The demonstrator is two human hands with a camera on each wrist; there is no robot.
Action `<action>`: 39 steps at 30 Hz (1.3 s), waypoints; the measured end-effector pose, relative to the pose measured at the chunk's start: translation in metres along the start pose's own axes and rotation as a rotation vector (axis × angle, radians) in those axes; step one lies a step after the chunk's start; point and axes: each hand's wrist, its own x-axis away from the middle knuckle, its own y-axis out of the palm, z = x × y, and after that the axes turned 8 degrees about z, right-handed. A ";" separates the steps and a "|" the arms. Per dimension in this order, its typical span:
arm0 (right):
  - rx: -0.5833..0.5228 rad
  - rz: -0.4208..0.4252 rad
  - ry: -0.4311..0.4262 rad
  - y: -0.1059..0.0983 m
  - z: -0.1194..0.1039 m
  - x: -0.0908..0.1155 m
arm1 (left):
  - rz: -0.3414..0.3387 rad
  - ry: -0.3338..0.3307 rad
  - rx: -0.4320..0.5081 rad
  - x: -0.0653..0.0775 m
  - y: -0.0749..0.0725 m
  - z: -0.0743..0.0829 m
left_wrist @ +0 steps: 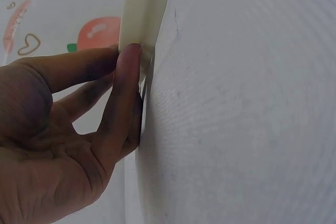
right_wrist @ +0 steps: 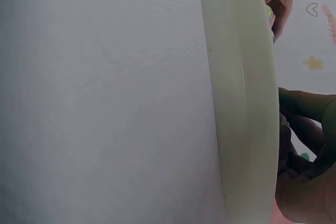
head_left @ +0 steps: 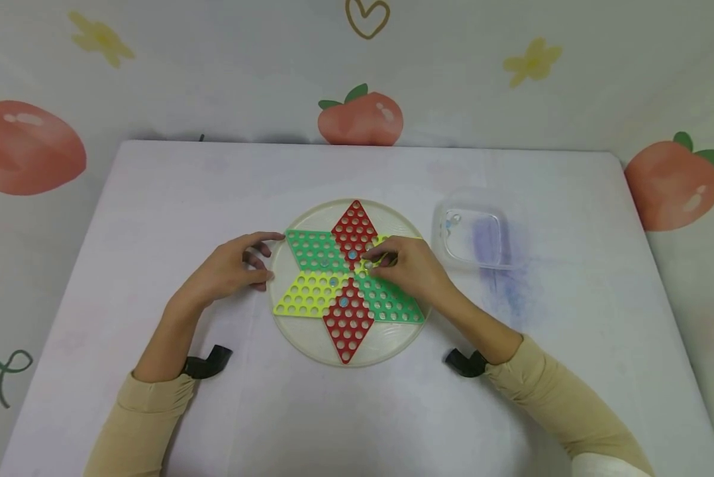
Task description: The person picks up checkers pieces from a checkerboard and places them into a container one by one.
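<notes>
We look first at the right hand (head_left: 415, 270), which is the nearer of our two hands to a glass marble (head_left: 367, 265) on the right-hand yellow section of the round board (head_left: 306, 334). The marble lies leftward of the palm, at the tips of thumb and forefinger; being round, it offers no long axis, and neither does the board. That grip is narrow, though we cannot tell whether it pinches the marble or only brackets it (the board's rim hides the fingertips in the right wrist view). Our left hand (head_left: 232, 268) has thumb and forefinger spread wide, their tips touching the rim at the board's left side. Counting up, we have one board with six sections, two red, two yellow and two green, and four more marbles in it: an upper marble (head_left: 352, 255) on red, a green-section marble (head_left: 324, 263), a yellow-section marble (head_left: 333, 282) and a lower marble (head_left: 344, 302) on red. One clear box (head_left: 473, 263) sits on the tabletop (head_left: 238, 424) to the right, with at least two small marbles (head_left: 455, 217) inside.
</notes>
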 end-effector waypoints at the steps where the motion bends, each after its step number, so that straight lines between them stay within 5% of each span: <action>1: 0.006 0.000 -0.002 0.000 -0.001 0.000 | 0.001 -0.001 -0.001 0.000 0.000 0.000; 23: -0.004 -0.039 0.058 -0.006 -0.001 -0.005 | 0.011 -0.022 -0.001 0.001 0.000 0.001; 39: -0.131 0.017 0.054 -0.015 0.004 -0.002 | 0.001 -0.011 -0.002 -0.001 -0.001 0.002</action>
